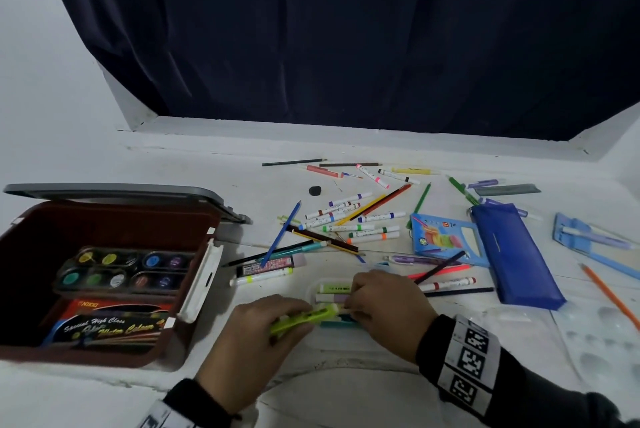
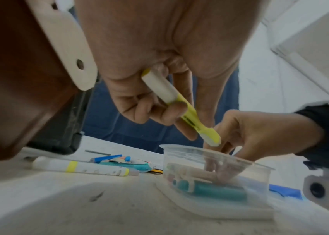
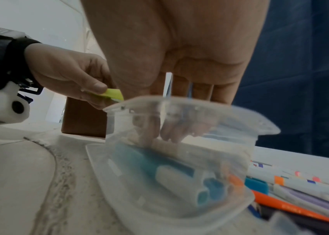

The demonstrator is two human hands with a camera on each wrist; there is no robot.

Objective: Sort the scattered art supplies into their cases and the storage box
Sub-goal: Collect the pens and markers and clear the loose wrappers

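Two hands work over a clear plastic case [image 1: 313, 289] at the near edge of a white table [image 1: 173, 164]: the left hand [image 1: 252, 334] grips a yellow-green highlighter [image 1: 304, 317], thumb and curled fingers around its barrel, its tip held just above the case's rim, while the right hand [image 1: 388, 309] reaches its fingers down into the case among the highlighters already lying there, a teal one [image 3: 139, 160] on the bottom; whether those fingers grasp anything cannot be told. Left of the hands, a brown storage box [image 1: 114, 355] stands open with its grey lid [image 1: 114, 190] tipped back, paint pots [image 1: 121, 271] and a watercolour pack [image 1: 110, 323] inside. Beyond the case, markers [image 1: 367, 223], coloured pencils [image 1: 377, 204] and a black eraser [image 1: 314, 190] lie scattered, with a blue pencil pouch [image 1: 512, 254] and a blue crayon box [image 1: 443, 235] to the right. Farther back, a dark blue curtain [image 1: 346, 29] hangs.
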